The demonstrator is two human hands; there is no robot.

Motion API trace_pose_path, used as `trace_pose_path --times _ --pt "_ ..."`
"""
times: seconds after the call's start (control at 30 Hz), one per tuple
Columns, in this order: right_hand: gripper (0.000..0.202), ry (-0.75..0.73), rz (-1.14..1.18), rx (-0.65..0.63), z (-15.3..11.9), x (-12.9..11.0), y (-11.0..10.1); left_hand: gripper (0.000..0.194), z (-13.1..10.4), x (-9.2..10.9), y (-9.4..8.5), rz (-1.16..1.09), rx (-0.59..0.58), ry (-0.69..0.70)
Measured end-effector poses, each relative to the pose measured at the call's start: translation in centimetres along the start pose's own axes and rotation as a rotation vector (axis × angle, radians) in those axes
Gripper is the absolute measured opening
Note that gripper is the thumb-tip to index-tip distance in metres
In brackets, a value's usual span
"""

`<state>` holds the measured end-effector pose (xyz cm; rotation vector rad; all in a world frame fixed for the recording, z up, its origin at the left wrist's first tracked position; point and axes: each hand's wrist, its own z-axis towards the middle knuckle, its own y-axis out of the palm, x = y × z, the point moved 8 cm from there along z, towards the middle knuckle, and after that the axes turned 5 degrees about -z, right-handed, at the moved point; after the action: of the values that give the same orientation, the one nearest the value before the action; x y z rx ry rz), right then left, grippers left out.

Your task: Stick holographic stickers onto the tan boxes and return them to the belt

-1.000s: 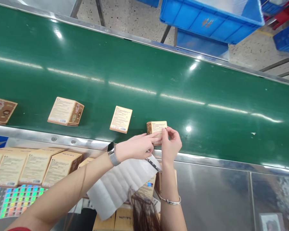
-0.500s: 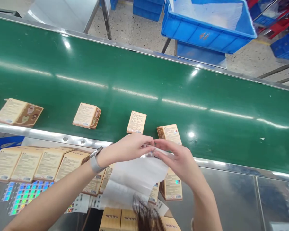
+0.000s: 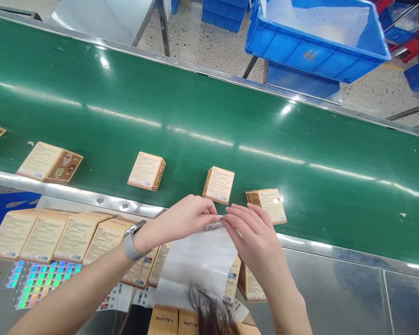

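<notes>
My left hand (image 3: 186,217), with a watch on the wrist, pinches the top edge of a white backing sheet (image 3: 197,260). Beside it, my right hand (image 3: 253,235) has its thumb and index fingertips pressed together at the sheet's top right corner; whatever small piece lies between them is too small to tell. The sheet hangs down over a row of cream boxes. Just beyond my fingertips, a cream box (image 3: 219,184) rests on the green conveyor belt (image 3: 181,102), and another box (image 3: 274,204) with a small pale patch lies beyond my right hand.
More boxes (image 3: 146,170) lie on the belt to the left. Along the near metal ledge stand several boxes (image 3: 12,232), with shiny sticker sheets (image 3: 45,284) below them. A blue crate (image 3: 314,42) stands past the belt. Dark hair hangs at the bottom centre.
The boxes on the belt have shifted right, and another has entered at the left edge. My right hand has turned, its fingers now lying closer together over the sheet's corner.
</notes>
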<state>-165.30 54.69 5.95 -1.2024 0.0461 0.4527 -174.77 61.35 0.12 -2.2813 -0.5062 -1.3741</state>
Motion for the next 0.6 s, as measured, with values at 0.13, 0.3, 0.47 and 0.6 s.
trace_pose_path --times 0.13,0.3,0.47,0.6 --pt "0.010 0.154 0.173 0.074 -0.5 1.5 0.1 0.026 0.6 -0.8 -0.2 -0.080 -0.024 0.008" --pt "0.020 1.056 0.721 0.384 -4.1 10.1 4.0 0.020 1.2 -1.4 -0.3 0.045 -0.132 0.134" --pt "0.035 1.323 1.019 0.651 -5.1 12.4 8.9 0.019 2.5 -1.1 0.9 0.233 -0.281 0.374" --pt "0.036 1.329 0.942 0.675 -5.6 12.8 9.2 0.025 4.0 -1.6 1.8 0.318 -0.347 0.325"
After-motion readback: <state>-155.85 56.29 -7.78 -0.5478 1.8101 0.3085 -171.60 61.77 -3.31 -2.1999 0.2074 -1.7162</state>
